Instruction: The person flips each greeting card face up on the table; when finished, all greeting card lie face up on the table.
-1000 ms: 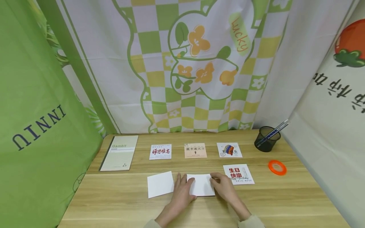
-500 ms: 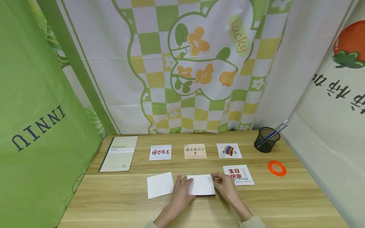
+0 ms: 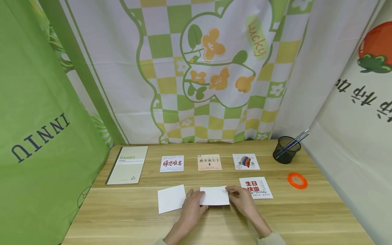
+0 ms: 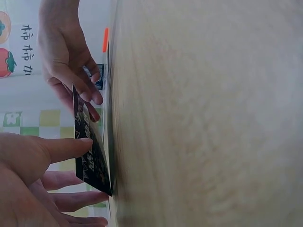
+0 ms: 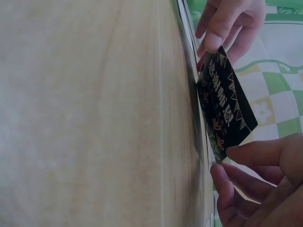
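Between my two hands is a card (image 3: 215, 195), its blank white side facing up in the head view. Its underside is black, printed with pale characters, bunting and small flowers, as the right wrist view shows on the card (image 5: 225, 104). My left hand (image 3: 193, 207) pinches the left end, its thumb against the black side. At the right end, my right hand (image 3: 243, 200) pinches the card between thumb and fingers. The near edge is tilted up off the table. Just left of my left hand lies another white card (image 3: 172, 199).
Three printed cards form a back row, including a peach card (image 3: 209, 162). A birthday card (image 3: 256, 188) lies beside my right hand. A notebook (image 3: 127, 165) sits at the back left. An orange tape roll (image 3: 297, 180) and a black mesh pen cup (image 3: 286, 150) stand right.
The near edge of the held card has risen from the table and tilted upward. My left hand has shifted slightly, following it. My right hand has stayed nearly in place.
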`<state>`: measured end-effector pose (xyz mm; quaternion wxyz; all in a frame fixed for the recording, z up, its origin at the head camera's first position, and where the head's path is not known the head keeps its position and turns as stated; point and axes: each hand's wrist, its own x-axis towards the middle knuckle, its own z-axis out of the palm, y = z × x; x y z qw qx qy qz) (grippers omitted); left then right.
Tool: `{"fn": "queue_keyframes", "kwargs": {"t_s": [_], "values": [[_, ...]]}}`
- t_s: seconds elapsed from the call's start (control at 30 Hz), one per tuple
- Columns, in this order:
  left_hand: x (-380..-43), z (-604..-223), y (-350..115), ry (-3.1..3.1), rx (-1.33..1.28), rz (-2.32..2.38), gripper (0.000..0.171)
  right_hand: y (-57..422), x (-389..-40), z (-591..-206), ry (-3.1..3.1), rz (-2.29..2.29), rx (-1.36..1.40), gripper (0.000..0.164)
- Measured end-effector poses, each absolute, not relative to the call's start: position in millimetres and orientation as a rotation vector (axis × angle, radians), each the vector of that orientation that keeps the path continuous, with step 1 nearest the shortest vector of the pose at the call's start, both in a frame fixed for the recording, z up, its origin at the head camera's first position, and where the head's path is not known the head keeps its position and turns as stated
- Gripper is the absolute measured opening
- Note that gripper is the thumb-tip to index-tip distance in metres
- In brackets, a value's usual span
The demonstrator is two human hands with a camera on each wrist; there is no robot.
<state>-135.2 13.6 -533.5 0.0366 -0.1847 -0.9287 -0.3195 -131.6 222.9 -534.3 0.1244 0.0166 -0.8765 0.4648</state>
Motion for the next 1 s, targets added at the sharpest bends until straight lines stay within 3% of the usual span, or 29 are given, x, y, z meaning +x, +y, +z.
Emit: {"fn": "queue_keyframes", "kwargs": {"t_s": [1.0], "values": [[-143.9,-522.3,7.4,-2.687,-0.571,-0.888,0.013,226.4,-131.2,-536.4,-2.566,1.227,0.051,0.028]]}}
